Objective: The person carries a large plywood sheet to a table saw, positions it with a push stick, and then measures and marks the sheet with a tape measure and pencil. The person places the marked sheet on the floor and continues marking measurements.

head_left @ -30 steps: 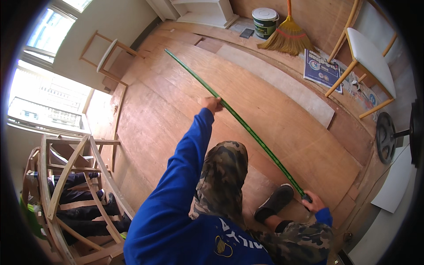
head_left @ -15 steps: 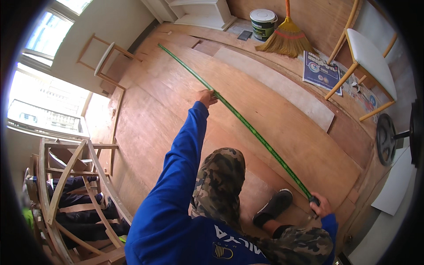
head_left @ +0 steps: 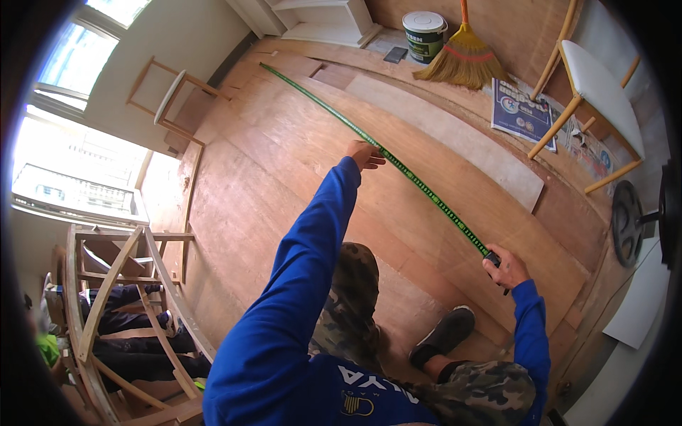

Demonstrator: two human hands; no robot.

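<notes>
A long green tape measure blade (head_left: 440,202) is drawn out diagonally over the plywood sheet (head_left: 469,170), its far end near the back of the floor. The markings on the blade's near half face up. My right hand (head_left: 510,270) is wrapped round the tape's dark case (head_left: 491,258), over the right part of the sheet. Farther along, my left hand (head_left: 366,155) pinches the blade's edge near its middle, thumb and fingertips at the tape. Part of its grip is hidden.
A yellow broom (head_left: 465,60), a lidded bucket (head_left: 424,35) and newspaper (head_left: 522,113) lie along the far right side. A chair (head_left: 600,99) stands at right, another chair (head_left: 170,96) at far left. A wooden frame (head_left: 92,305) and another person's legs (head_left: 121,319) are at lower left.
My right hand has moved forward and left with the tape case, so less blade is out. My left hand has shifted right along the blade, whose markings now show more clearly.
</notes>
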